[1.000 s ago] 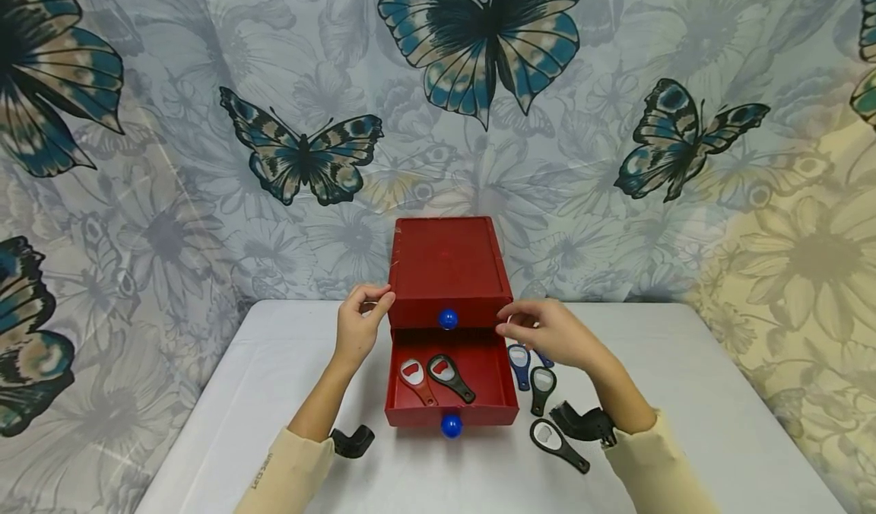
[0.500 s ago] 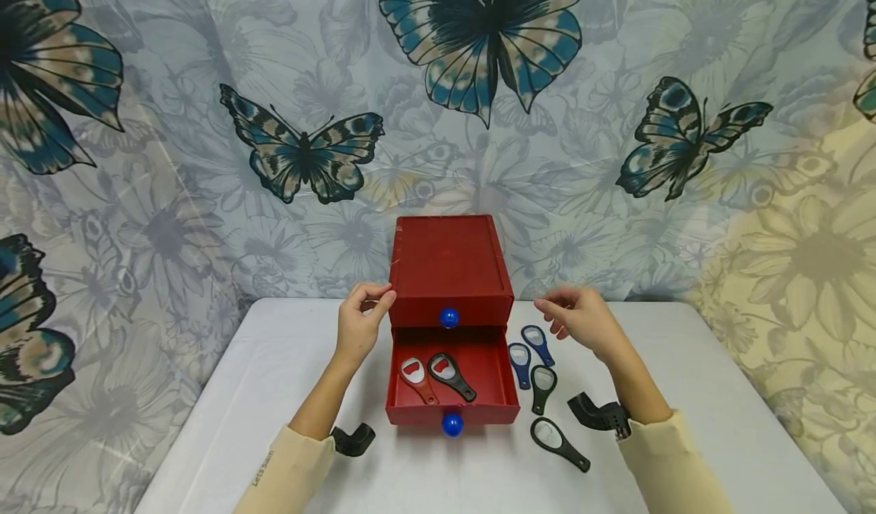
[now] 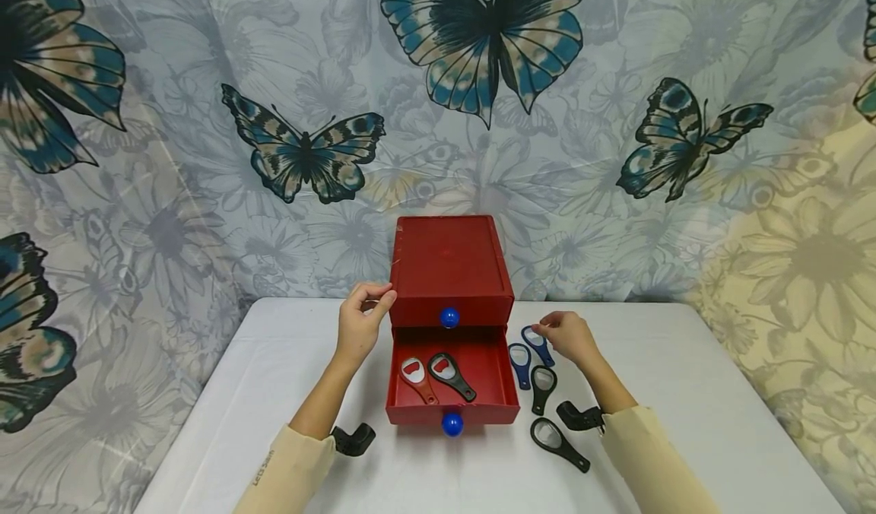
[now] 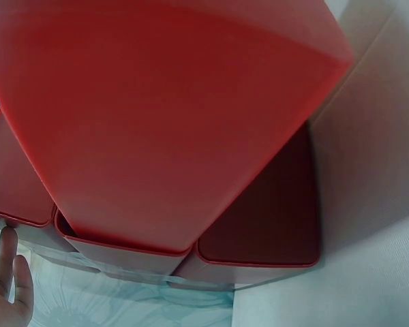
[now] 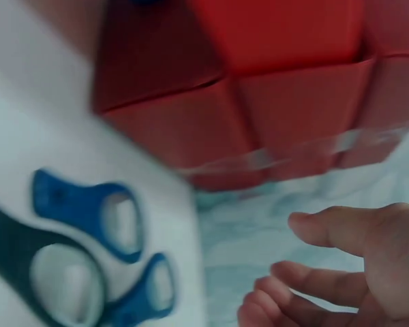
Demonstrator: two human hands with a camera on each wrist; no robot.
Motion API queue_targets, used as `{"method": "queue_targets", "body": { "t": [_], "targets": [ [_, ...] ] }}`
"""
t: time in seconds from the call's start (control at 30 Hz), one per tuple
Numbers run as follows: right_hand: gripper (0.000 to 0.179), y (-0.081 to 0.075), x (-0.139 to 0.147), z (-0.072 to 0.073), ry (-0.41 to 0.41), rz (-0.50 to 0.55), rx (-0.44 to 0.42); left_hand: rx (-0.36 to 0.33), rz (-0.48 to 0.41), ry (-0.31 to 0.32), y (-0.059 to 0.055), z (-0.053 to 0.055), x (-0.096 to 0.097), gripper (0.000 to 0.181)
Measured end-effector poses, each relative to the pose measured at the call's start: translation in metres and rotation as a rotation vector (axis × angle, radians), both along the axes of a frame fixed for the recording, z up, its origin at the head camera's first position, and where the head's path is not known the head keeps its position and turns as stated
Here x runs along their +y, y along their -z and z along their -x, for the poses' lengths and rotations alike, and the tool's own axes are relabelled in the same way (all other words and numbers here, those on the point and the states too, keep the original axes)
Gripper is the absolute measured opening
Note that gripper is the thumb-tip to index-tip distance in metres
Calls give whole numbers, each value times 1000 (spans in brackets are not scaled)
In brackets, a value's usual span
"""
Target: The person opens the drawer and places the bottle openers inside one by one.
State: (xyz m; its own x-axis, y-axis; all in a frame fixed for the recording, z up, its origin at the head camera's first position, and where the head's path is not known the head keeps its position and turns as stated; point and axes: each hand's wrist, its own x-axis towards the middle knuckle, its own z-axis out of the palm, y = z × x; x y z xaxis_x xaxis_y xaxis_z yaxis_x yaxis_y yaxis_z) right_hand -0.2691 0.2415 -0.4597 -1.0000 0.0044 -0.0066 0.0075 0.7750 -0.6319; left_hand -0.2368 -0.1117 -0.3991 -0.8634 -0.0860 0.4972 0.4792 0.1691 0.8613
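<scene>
In the head view my left hand (image 3: 359,324) rests its fingertips at the upper left edge of a red drawer cabinet (image 3: 448,259); the left wrist view shows its fingers (image 4: 5,255) fairly straight beside the red wall. My right hand (image 3: 573,337) is over the far end of a blue magnifying glass (image 3: 537,341), holding nothing. In the right wrist view its thumb and fingers are spread apart, loosely bent. A second blue magnifying glass (image 3: 520,362) and two black magnifying glasses (image 3: 544,388) (image 3: 557,442) lie nearby. The pulled-out lower drawer (image 3: 489,377) holds a red magnifying glass (image 3: 416,381) and a black magnifying glass (image 3: 452,377).
A white-covered table (image 3: 657,377) carries everything. Blue round knobs (image 3: 449,318) stick out from the drawer fronts; the upper drawer is pushed in. Behind the cabinet hangs a butterfly-patterned cloth (image 3: 445,164). Black wrist mounts (image 3: 353,439) jut from both sleeves.
My right hand has drawn away from the cabinet's right side, then lowered towards the far blue magnifying glass. My left hand stays at the cabinet's edge.
</scene>
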Motion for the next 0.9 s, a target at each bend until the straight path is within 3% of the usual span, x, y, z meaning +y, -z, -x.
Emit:
{"method": "queue_targets", "body": {
  "t": [0.2, 0.4, 0.9],
  "targets": [
    [41, 27, 3, 8, 38, -104, 7, 5, 2, -4, 0, 0, 0, 16],
    [41, 41, 1, 10, 64, -150, -25, 12, -1, -3, 0, 0, 0, 16],
    [15, 55, -5, 10, 128, -226, 3, 6, -3, 2, 2, 1, 0, 17]
  ]
}}
